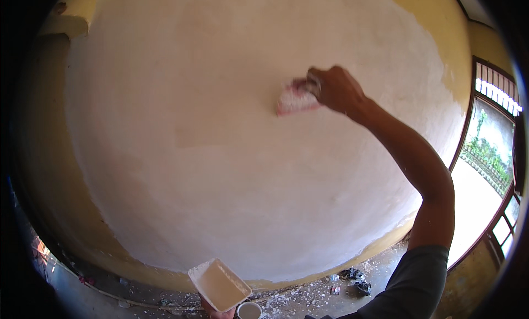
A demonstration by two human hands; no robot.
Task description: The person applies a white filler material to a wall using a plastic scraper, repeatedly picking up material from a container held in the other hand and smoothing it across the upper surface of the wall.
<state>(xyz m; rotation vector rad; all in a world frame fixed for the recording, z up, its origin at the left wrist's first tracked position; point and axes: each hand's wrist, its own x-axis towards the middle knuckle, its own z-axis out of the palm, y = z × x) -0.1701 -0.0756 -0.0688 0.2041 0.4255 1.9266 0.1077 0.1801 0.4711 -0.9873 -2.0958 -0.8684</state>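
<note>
My right hand (337, 91) is raised to the wall (248, 170), its fingers closed round a flat red scraper (297, 101). White filler smears the scraper's blade, which looks to be against the wall; motion blurs it a little. Low in the view, my left hand (219, 313) grips a white rectangular tray (194, 274) from below, and most of that hand is hidden. Smooth beige filler, or something like it, lies in the tray. A broad pale coat covers most of the wall, with yellow paint showing round its borders.
A white round tub (249, 311) stands just right of the tray. Black plastic bags (352, 274) and white crumbs litter the floor along the wall's foot. On the right is an open doorway (474, 192) with a dark frame, bright outside.
</note>
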